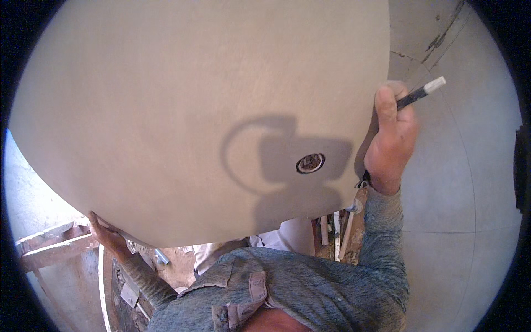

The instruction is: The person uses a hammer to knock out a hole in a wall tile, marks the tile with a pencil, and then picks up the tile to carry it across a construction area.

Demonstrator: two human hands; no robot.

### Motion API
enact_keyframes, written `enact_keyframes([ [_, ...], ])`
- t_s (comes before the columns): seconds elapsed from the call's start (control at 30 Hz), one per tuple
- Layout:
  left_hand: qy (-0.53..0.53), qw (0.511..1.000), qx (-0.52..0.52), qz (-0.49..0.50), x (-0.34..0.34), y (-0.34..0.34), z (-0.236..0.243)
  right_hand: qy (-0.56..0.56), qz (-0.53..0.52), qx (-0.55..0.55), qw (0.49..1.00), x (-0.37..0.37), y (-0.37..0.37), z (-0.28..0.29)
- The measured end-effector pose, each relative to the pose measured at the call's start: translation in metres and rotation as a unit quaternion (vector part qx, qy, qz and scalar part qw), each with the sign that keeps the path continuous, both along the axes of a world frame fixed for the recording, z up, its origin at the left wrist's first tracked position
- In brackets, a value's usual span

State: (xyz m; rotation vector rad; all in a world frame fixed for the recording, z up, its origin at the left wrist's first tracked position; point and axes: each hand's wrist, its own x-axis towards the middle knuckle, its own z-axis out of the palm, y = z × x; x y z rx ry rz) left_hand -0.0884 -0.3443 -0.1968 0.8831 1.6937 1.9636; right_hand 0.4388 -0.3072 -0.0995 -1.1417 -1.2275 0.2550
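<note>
A large, flat beige panel (pixel 182 110), like a big tile or board, takes up most of the view. My left hand (pixel 109 239) grips its lower left edge, the fingers partly hidden by the panel. At the right edge is my right hand (pixel 391 133), closed around a marker (pixel 420 95) with a dark barrel and a white end. That hand is also against the panel's edge; whether its fingers reach behind cannot be made out. Low on the panel there is a dark-rimmed round opening or mark (pixel 310 163), inside the shadow cast over the surface.
A grey wall (pixel 442 193) with thin joint lines stands close on the right. Below the panel, strips of wood (pixel 346 235) and rubble lie on the ground. A wooden frame (pixel 58 252) is at the lower left, near a small bluish cylinder (pixel 161 256).
</note>
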Motion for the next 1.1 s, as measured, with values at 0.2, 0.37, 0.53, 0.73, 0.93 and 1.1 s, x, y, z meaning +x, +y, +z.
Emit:
enact_keyframes([
  [0.2, -0.013, 0.999, 0.021, 0.035, 0.011, -0.021, -0.022, -0.006, 0.057, -0.013, 0.998, -0.009, -0.007, -0.033],
  [0.37, 0.083, 0.996, -0.010, 0.025, -0.039, -0.053, -0.029, -0.057, 0.060, -0.035, 0.996, -0.009, -0.010, -0.038],
  [0.53, 0.154, 0.979, -0.109, 0.081, -0.028, -0.065, -0.025, -0.019, 0.094, -0.055, 0.994, -0.017, -0.008, -0.073],
  [0.73, 0.138, 0.986, -0.052, 0.073, -0.021, -0.075, -0.068, 0.002, 0.134, -0.133, 0.982, -0.027, -0.005, -0.106],
  [0.93, 0.002, 0.989, -0.116, 0.087, 0.010, -0.072, -0.056, 0.031, 0.135, -0.199, 0.970, -0.033, -0.001, -0.126],
  [1.1, 0.219, 0.947, -0.205, 0.118, -0.026, -0.087, -0.082, -0.005, 0.120, -0.201, 0.972, -0.036, 0.002, -0.138],
])
